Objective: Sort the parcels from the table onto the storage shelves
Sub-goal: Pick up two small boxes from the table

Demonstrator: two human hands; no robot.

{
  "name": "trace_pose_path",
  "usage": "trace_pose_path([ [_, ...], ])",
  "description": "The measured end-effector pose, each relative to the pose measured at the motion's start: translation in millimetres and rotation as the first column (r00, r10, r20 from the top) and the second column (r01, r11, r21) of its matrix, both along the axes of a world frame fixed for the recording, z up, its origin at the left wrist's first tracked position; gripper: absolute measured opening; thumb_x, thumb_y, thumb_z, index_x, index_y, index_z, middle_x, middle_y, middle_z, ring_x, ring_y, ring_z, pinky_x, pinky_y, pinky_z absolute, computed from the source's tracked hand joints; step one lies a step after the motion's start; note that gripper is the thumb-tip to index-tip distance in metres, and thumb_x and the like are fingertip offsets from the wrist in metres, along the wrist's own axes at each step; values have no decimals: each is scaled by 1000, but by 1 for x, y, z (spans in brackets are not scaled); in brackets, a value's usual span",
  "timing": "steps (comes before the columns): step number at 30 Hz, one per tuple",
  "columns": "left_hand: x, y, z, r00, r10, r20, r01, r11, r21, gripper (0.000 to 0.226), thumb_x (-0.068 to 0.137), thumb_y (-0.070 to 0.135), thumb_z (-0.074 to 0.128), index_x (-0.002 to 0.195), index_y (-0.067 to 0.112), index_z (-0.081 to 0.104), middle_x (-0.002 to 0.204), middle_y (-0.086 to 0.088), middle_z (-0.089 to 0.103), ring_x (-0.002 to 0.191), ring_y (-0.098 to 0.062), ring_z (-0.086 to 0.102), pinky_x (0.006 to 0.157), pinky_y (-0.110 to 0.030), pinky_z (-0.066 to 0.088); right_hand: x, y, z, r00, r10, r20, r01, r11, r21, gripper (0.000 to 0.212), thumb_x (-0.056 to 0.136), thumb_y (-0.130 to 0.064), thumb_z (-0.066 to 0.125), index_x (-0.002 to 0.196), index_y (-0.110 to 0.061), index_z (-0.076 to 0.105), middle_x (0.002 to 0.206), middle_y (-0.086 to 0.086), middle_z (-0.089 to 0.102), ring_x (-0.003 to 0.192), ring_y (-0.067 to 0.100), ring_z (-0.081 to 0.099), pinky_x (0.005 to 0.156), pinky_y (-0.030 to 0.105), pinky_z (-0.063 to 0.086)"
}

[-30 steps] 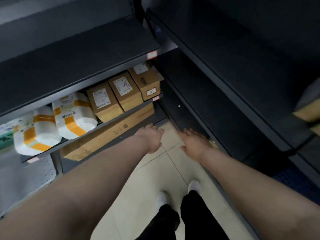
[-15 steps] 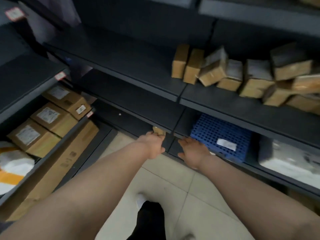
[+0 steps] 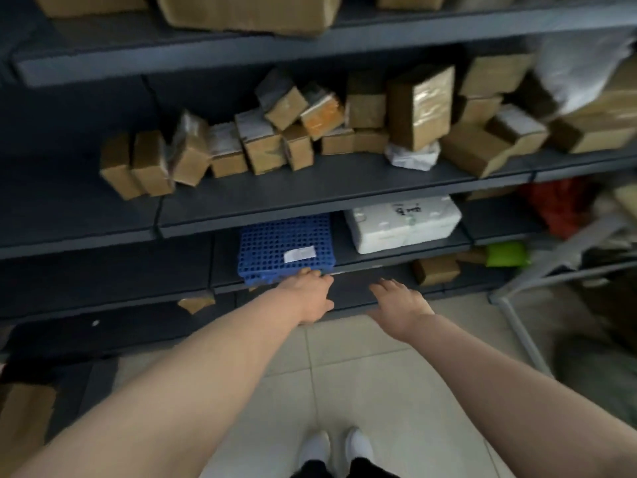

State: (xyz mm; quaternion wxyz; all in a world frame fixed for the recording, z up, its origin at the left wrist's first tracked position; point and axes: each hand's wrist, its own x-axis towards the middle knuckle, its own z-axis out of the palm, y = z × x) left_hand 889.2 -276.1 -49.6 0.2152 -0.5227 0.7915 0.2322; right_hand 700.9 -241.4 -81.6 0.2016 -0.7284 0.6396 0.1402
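While reaching forward over the tiled floor (image 3: 379, 391), the left hand (image 3: 308, 298) and right hand (image 3: 400, 305) hold nothing, fingers loosely straight. Brown parcels (image 3: 262, 146) crowd the middle shelf (image 3: 310, 205). A blue crate (image 3: 282, 243) and a white foam box (image 3: 403, 229) sit on the shelf just below.

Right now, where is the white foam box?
In the head view, the white foam box sits right of centre on a lower shelf, with the blue crate to its left.
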Motion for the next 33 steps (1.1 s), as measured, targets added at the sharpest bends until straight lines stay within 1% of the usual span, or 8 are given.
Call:
trace_pose_path([
  [4,-56,-8,9,985,-168,-40,167,986,-8,57,101,39,42,151,16,27,158,-8,24,147,-27,14,117,-44,22,-50,30,8,974,-226,-8,226,974,-15,59,98,-42,42,150,-20,25,157,3,21,143,23,21,111,42,27],
  [7,-94,-10,13,958,-283,-42,283,959,-18,58,100,41,44,150,15,28,156,-7,27,146,-26,17,116,-42,24,-82,58,16,924,-383,-15,383,923,-29,57,98,-44,43,149,-21,28,155,2,27,141,24,26,109,42,30],
  [10,-140,-9,19,902,-429,-41,427,902,-62,59,99,43,44,148,13,30,154,-7,32,143,-26,24,113,-44,29,-117,94,26,843,-537,-32,534,843,-66,55,96,-45,45,144,-21,35,149,4,35,138,24,32,107,42,33],
  [14,-207,11,28,824,-563,-66,558,826,-86,57,98,44,45,145,13,34,150,-7,36,140,-27,28,110,-43,33,-156,144,36,719,-694,-30,689,718,-103,53,95,-46,47,142,-21,38,147,3,37,134,25,37,103,41,36],
  [20,-306,46,43,689,-722,-62,711,690,-137,59,99,44,45,147,14,30,150,-7,36,140,-27,27,109,-46,33,-217,203,52,558,-830,17,818,546,-180,54,95,-45,48,143,-21,38,147,2,38,134,24,38,101,42,36],
  [25,-393,81,56,624,-780,-47,763,621,-180,56,98,44,46,144,14,35,148,-6,38,138,-27,31,107,-47,36,-291,249,62,473,-880,40,861,453,-231,51,95,-44,47,139,-19,41,142,4,42,129,27,43,97,43,39],
  [29,-464,111,62,584,-810,-54,783,579,-226,58,98,43,47,146,15,33,151,-5,36,140,-25,29,110,-45,34,-359,280,68,441,-895,64,872,410,-266,52,94,-45,47,139,-20,40,142,4,43,127,27,45,95,44,41],
  [33,-525,144,65,559,-824,-90,797,564,-215,61,97,42,49,149,17,30,153,-5,34,142,-25,28,111,-44,32,-420,308,71,426,-903,55,885,403,-233,56,96,-46,43,145,-21,33,147,3,39,130,27,42,95,43,41],
])
